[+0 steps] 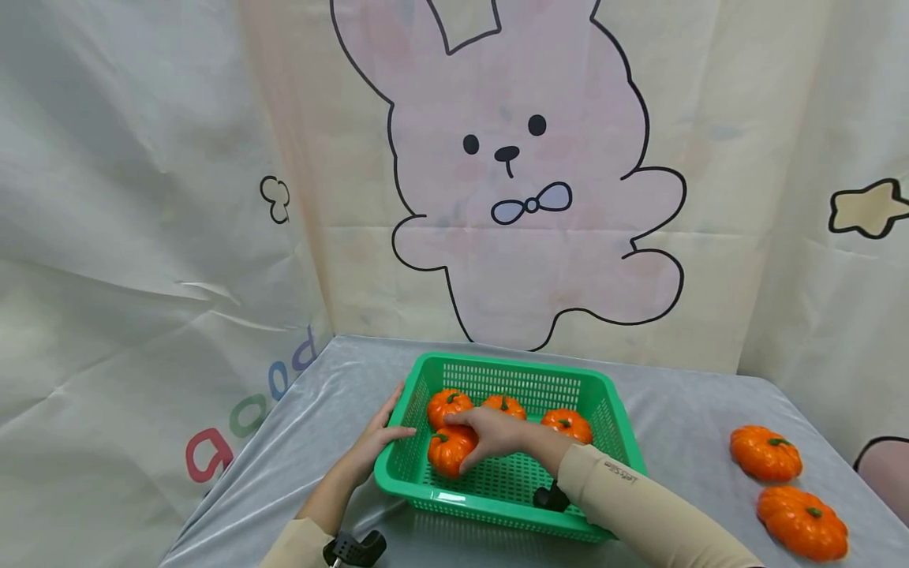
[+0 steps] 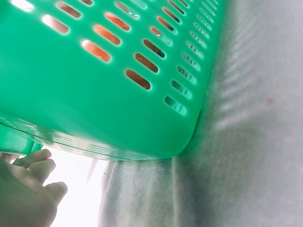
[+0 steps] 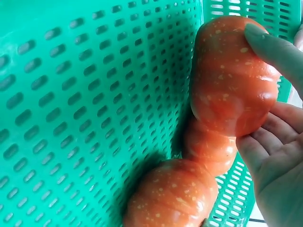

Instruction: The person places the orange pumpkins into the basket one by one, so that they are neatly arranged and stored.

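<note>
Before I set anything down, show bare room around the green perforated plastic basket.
Free: grey cloth between the basket and the two glossy orange ribbed pumpkins at right, also beyond the left hand. Crowded: basket's left end, where the right hand grips another pumpkin.

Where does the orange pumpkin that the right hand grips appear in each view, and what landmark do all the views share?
Head: the orange pumpkin is low, just left of centre, at the right hand.
Left wrist: cannot tell; orange shows through slots toward the upper left, but not which pumpkin.
Right wrist: upper right, in the hand's grip.
Shared landmark: the green slotted basket.
</note>
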Demonstrator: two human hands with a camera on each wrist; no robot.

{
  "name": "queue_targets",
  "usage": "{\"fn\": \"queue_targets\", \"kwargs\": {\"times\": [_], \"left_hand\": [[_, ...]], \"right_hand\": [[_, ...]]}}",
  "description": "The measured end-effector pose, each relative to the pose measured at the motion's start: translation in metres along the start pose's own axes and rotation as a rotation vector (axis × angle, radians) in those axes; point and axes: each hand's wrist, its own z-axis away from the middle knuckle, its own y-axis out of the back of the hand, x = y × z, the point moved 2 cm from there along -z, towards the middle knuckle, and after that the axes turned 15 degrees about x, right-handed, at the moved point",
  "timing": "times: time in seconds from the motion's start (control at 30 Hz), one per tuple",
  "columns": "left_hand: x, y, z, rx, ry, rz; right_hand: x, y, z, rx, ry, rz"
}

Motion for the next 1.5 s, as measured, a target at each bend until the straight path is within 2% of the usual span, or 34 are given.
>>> {"fn": "queue_targets", "kwargs": {"times": [0.27,0.43,0.73,1.27,1.5], "left_hand": [[-0.0005,0.0007,0.0002,-0.017,0.015,0.018],[-0.0007,0.0012,-0.0011,-0.007,0.017,0.007],[-0.0012,0.0017,-0.0019,0.012,0.007,-0.026],[-0.0015,0.0015,-0.0029,0.006,0.004,-0.011],[-0.001,0.0014,-0.0018,0.003,0.0,-0.01]], "right_hand": [[-0.0018,-0.0023,-0.0017,-0.035,-0.01,0.027],[-0.0006,-0.0025,-0.0027,-0.039,-0.017,0.03],[-0.0005,-0.0051,-0.0021,-0.058,0.001,0.07],[-0.002,-0.0081,-0.0053,-0.071,0.042,0.12],[-0.0026,-0.0067,-0.0036,-0.078,0.01,0.102]]}}
